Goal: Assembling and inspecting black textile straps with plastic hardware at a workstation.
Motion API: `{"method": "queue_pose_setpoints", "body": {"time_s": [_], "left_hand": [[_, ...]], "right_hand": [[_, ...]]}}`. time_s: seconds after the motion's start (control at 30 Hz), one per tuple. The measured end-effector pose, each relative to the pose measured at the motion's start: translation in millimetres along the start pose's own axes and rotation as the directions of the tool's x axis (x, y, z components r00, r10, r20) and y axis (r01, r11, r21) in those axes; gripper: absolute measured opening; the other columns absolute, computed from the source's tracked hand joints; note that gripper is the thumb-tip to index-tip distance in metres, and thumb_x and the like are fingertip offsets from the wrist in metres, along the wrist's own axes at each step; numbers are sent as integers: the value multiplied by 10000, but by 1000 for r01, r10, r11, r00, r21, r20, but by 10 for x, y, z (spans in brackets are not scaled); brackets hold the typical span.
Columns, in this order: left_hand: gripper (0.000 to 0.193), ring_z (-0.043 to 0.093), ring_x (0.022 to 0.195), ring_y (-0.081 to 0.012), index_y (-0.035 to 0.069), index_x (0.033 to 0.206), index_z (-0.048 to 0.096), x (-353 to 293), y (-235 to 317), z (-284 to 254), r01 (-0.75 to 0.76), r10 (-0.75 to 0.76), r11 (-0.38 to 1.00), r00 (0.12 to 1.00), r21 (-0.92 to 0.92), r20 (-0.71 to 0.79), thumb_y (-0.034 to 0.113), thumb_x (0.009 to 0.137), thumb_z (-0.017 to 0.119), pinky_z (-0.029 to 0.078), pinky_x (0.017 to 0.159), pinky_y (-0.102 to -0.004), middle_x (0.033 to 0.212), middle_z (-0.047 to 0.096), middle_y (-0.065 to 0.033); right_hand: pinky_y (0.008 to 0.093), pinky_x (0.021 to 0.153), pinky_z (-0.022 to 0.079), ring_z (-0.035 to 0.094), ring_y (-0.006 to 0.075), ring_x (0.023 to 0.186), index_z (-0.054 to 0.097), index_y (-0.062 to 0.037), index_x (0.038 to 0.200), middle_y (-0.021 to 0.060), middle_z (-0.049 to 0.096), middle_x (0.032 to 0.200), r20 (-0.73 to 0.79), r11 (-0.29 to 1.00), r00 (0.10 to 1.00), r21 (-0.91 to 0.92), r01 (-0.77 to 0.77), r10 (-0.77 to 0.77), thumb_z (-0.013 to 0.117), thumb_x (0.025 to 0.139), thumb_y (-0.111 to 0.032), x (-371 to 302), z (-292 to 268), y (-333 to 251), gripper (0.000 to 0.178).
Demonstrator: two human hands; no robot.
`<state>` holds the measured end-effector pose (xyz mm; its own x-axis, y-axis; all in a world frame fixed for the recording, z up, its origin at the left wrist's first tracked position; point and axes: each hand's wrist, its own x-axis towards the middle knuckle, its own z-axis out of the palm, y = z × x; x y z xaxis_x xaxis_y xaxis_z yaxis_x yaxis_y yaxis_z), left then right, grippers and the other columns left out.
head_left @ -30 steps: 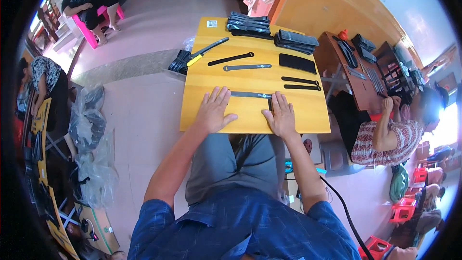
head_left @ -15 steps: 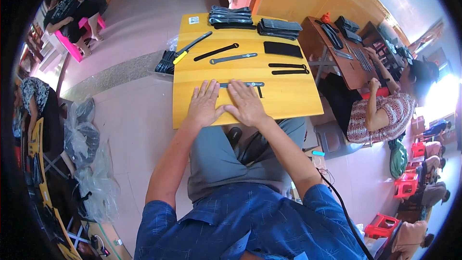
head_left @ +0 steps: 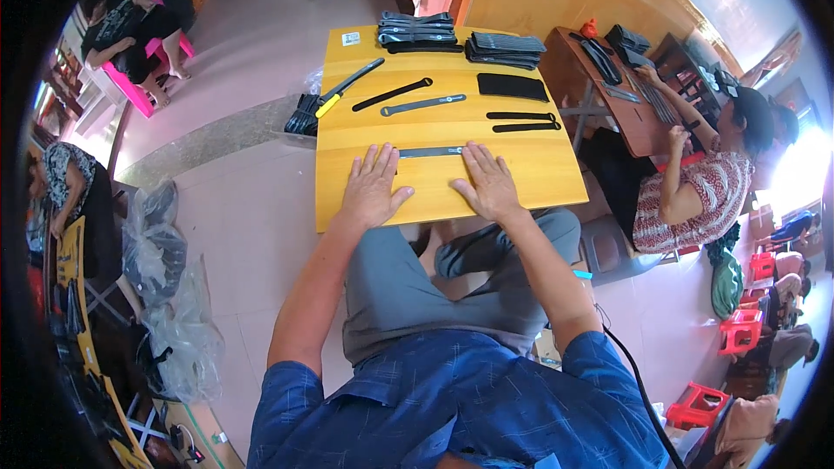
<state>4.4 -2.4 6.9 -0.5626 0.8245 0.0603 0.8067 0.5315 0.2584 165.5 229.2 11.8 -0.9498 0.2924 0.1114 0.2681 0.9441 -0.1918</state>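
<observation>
A flat grey strap [head_left: 432,153] with a small white print lies crosswise near the front of the yellow table [head_left: 426,200]. My left hand [head_left: 373,188] rests flat over the strap's left end, fingers stretched out. Over its right end lies my right hand [head_left: 488,184], also flat, with the thumb apart. Both ends are hidden under my fingers. Beyond my hands lie another grey strap [head_left: 424,106] and a black strap [head_left: 393,95], each with a looped end. To their left is a yellow-handled tool [head_left: 328,105] beside a long dark strip [head_left: 356,75].
Bundled grey straps [head_left: 417,30] and a second stack [head_left: 505,50] stand at the table's far edge. A black pad of material [head_left: 512,87] and two black straps [head_left: 524,122] lie on the right. A person [head_left: 695,200] works at a brown table [head_left: 638,122] to the right.
My right hand has slid rightward along the strap, baring its middle. My left hand stays nearly in place. The short dark piece beside the right hand is now hidden.
</observation>
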Motion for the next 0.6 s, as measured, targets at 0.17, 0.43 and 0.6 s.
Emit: {"method": "queue_pose_setpoints", "body": {"time_s": [0.17, 0.43, 0.6], "left_hand": [[838, 165, 1574, -340, 40, 1601, 303, 19, 10, -19, -7, 7, 1000, 1000, -9, -6, 570, 991, 524, 134, 1268, -536, 1689, 248, -141], [753, 278, 1526, -398, 10, 1555, 376, 62, -91, 5, -46, 41, 996, 996, -70, -78, 479, 996, 564, 226, 1237, -535, 1641, 316, -219], [632, 423, 1426, -417, -3, 1471, 488, 353, -158, -126, -49, -56, 960, 931, -275, -362, 354, 972, 640, 356, 1174, -494, 1559, 422, -254]], "right_hand": [[558, 1248, 190, 232, 297, 1563, 338, -75, 1597, 133, 294, 1676, 2, 998, 998, -5, -62, 62, 405, 1011, -659, -15, -11, 74, 830], [568, 1224, 235, 277, 362, 1537, 383, 27, 1541, 207, 345, 1633, -123, 989, 982, 48, -141, 146, 491, 1001, -589, -23, 64, 103, 827], [553, 1224, 240, 307, 389, 1512, 412, 68, 1507, 245, 365, 1607, -163, 984, 972, 91, -155, 168, 510, 998, -569, -40, 58, 83, 821]]}}
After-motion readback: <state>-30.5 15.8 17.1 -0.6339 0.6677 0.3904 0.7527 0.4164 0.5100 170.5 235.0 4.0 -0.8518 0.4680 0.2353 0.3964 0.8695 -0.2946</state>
